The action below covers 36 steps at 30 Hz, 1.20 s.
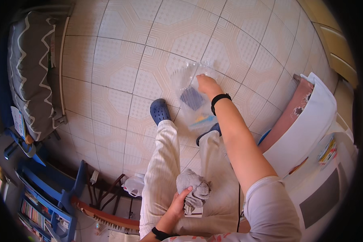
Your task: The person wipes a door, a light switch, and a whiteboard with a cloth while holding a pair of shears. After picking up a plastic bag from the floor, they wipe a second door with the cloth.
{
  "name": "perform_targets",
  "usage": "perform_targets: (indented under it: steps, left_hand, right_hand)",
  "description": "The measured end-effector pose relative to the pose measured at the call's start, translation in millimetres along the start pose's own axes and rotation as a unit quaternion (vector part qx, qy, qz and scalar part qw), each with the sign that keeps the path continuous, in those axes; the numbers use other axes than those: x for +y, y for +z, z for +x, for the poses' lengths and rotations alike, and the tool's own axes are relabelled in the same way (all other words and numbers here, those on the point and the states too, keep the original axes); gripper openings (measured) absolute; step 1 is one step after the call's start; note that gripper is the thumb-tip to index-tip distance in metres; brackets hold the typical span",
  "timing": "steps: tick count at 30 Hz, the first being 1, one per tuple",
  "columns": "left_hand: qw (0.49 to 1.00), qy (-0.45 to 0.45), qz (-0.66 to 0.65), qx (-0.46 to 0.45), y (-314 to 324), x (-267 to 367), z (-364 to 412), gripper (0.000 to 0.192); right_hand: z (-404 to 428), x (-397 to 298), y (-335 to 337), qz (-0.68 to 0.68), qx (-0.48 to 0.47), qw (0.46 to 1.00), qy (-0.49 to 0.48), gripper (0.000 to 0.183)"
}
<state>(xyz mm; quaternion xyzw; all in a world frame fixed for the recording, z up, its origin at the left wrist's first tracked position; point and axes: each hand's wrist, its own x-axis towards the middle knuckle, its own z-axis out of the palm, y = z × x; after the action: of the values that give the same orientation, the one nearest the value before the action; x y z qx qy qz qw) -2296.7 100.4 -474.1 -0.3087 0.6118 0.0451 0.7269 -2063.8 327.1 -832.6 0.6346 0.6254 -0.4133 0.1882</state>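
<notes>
My left hand (180, 201) is shut on a crumpled grey cloth (193, 187) above my lap, its thumb lying over the folds. With the arm stretched out low over the floor, my right hand (206, 84) grips the top part of a clear plastic bag (184, 74). Inside that bag a dark blue-grey item (192, 98) and a yellow and blue item (204, 119) show through; what they are I cannot tell. The fingertips of my right hand are partly hidden.
The bag is over the tiled floor (115, 63) by my blue clogs (160, 110). Grey zigzag-patterned bedding (33, 75) stands at left, a blue bookshelf (62, 208) at lower left. A white plastic bag (134, 184) is left of my leg. A white cloth (302, 127) covers furniture at right.
</notes>
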Motion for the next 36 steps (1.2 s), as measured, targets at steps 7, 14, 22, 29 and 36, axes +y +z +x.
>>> perform_targets:
  steps: [7, 14, 22, 29, 36]
  left_hand:
    - [0.998, -0.001, -0.031, -0.047, -11.1, -9.5, 7.4, 0.049]
    - [0.995, 0.018, 0.038, -0.095, -19.5, -14.2, 1.6, 0.056]
    - [0.987, 0.061, 0.116, -0.093, 14.2, -18.8, -24.5, 0.056]
    - [0.989, 0.006, 0.142, -0.047, 31.9, -66.8, 4.5, 0.058]
    - [0.985, -0.023, 0.172, 0.009, 45.7, -105.2, 16.2, 0.060]
  right_hand:
    - [-87.7, -16.5, -4.7, -0.072, -0.014, 0.997, -0.006, 0.016]
    - [-234.7, 39.7, -18.7, 0.005, 0.048, 0.999, 0.014, 0.012]
    - [-328.2, 185.1, 10.1, 0.156, 0.228, 0.927, 0.254, 0.014]
    - [-333.1, 333.0, 74.5, 0.305, 0.252, 0.845, 0.361, 0.017]
    - [-364.7, 415.1, 84.7, 0.328, 0.262, 0.817, 0.396, 0.025]
